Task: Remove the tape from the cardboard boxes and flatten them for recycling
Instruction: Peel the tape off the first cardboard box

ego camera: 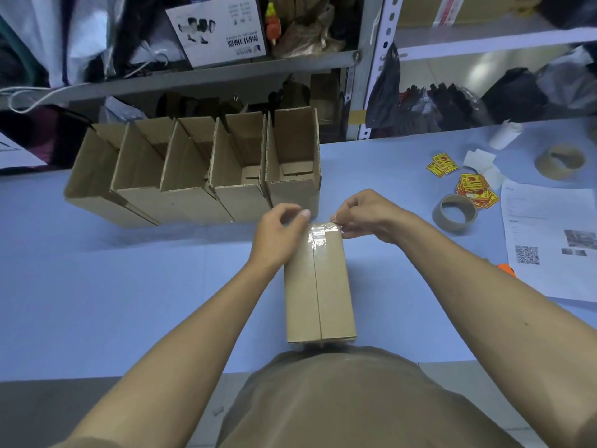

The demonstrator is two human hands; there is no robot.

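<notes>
Closest to you, a closed cardboard box (318, 286) lies on the light blue table (129, 286), right in front of your body. Its long axis runs straight away from you, the near end at the table edge and the far end pointing toward the shelves. It is plain brown corrugated board, and its two top flaps meet in a seam running lengthwise down the middle. A strip of clear tape (318, 236) crosses the far end of the top face, wrinkled and glossy; nearer you the seam is bare.

Your left hand (279, 236) rests on the box's far left corner, fingers curled over the edge and thumb raised at the far rim. Your right hand (363, 215) pinches the tape's end at the far right corner between thumb and fingertips, closed tight on it.

Just beyond the box, a row of open cardboard boxes (200, 169) stands side by side, each touching the next, open tops up and flaps upright. The rightmost one stands just behind your hands.

To your right lie a printed sheet with a QR code (549, 240), a brown tape roll (455, 213), a scatter of yellow and red stickers (476, 190), and farther off a second tape roll (560, 161) and a white bottle (505, 134) lying on its side.

Farthest away, metal shelving (365, 59) holds a white printed carton (221, 27), bags and dark clutter.
</notes>
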